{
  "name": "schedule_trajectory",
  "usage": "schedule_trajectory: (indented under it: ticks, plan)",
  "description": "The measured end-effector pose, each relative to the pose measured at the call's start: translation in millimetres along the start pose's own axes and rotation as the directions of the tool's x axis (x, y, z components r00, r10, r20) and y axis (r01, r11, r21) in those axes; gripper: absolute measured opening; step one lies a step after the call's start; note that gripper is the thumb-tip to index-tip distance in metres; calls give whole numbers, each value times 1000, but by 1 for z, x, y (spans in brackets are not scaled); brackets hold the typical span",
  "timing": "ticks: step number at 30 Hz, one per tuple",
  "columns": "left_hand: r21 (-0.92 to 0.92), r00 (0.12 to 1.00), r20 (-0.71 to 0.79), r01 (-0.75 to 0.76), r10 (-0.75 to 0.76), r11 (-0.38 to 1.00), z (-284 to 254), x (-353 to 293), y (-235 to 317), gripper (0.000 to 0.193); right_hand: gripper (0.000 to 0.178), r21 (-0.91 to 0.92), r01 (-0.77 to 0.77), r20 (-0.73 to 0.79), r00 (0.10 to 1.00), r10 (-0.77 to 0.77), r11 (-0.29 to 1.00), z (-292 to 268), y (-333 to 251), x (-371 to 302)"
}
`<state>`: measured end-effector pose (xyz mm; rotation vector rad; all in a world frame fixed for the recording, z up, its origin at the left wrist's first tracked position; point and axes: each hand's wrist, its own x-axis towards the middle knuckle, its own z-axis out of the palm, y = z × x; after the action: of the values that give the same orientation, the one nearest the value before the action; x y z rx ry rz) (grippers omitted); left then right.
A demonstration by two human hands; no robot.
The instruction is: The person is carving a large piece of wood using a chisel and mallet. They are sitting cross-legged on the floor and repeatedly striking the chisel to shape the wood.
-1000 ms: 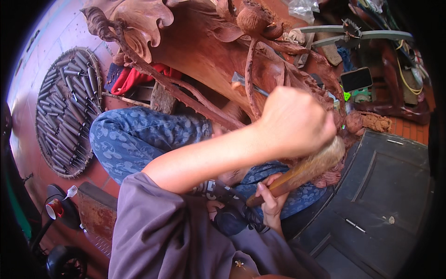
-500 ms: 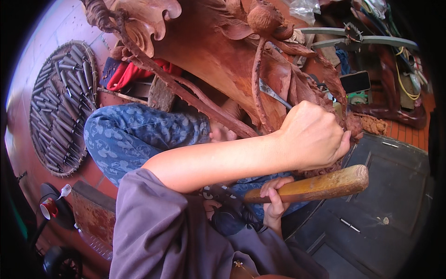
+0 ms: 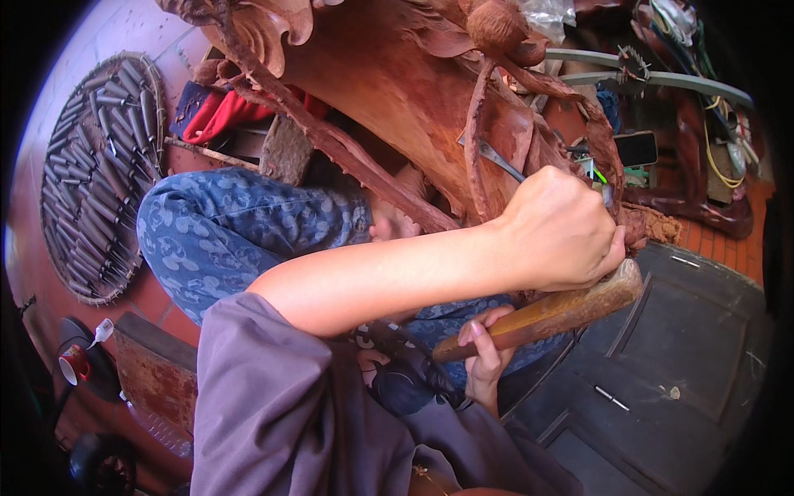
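Note:
My left arm reaches across to the right, and my left hand [image 3: 562, 227] is closed in a fist around a chisel [image 3: 503, 163]. The chisel's metal blade points up and left against a reddish-brown wood carving [image 3: 389, 107]; its handle is hidden in the fist. Below it, my right hand [image 3: 486, 343] is wrapped round the narrow end of a yellowish wooden mallet [image 3: 562, 312]. The mallet's thick end is right under my left fist, seemingly at the butt of the chisel. Carved stems and a round pod [image 3: 496, 26] stand out from the carving.
A round basket [image 3: 157, 99] of many dark-handled carving tools lies at the left. A wooden block [image 3: 285, 150] and red cloth [image 3: 217, 116] sit beyond my bent knee. A dark panelled board [image 3: 703, 331] lies at the right; a phone [image 3: 637, 149] is beyond it.
The mallet's thick end has risen toward my left fist. My left hand stays on the chisel, and the whole view has shifted slightly.

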<state>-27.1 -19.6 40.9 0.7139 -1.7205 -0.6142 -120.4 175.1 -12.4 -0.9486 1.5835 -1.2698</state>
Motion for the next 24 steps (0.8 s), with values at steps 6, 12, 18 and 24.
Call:
schedule_trajectory:
  ticks: [6,12,18,24]
  plan:
    - [-18,1000,-20,4,-4,1000,0,-1,-3,47,20,-52,-27,33,999,29,998,-2,3,-1]
    - [-38,999,34,41,-39,998,-6,1,1,41,19,81,107,62,992,-112,991,6,11,2]
    - [-46,997,57,53,-50,998,-10,0,-1,39,21,78,-17,21,1000,15,997,3,6,-3]
    - [-66,998,38,43,-40,997,-12,1,-3,44,21,122,60,18,998,-63,991,5,12,-4]
